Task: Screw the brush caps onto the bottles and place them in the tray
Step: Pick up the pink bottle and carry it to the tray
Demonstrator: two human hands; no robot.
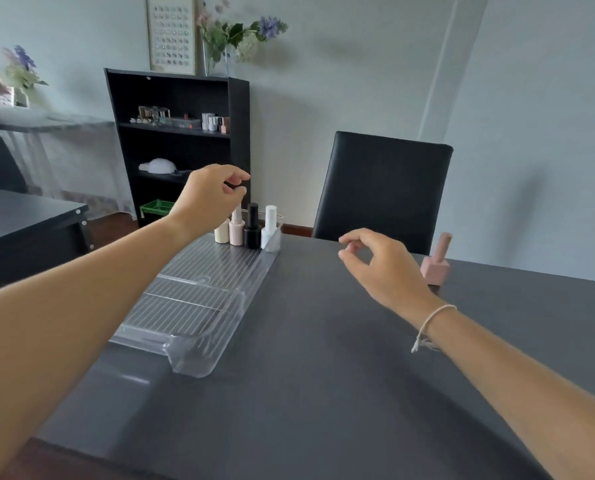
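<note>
Pink bottle [436,263] stands upright and capped on the table [323,393], outside the tray [199,355], just beyond and right of the right hand [382,268], which is clearly the nearer one. Right hand is loosely curled and holds nothing. Left hand [208,199] hovers over the four bottles [247,228] at the tray's far end, fingers curled, apparently also holding nothing.

A dark grey table [323,358] carries a clear ribbed tray [199,299] lying lengthwise on its left side and, well apart near the far right edge, an upright pink bottle [435,263] with its cap on.
</note>
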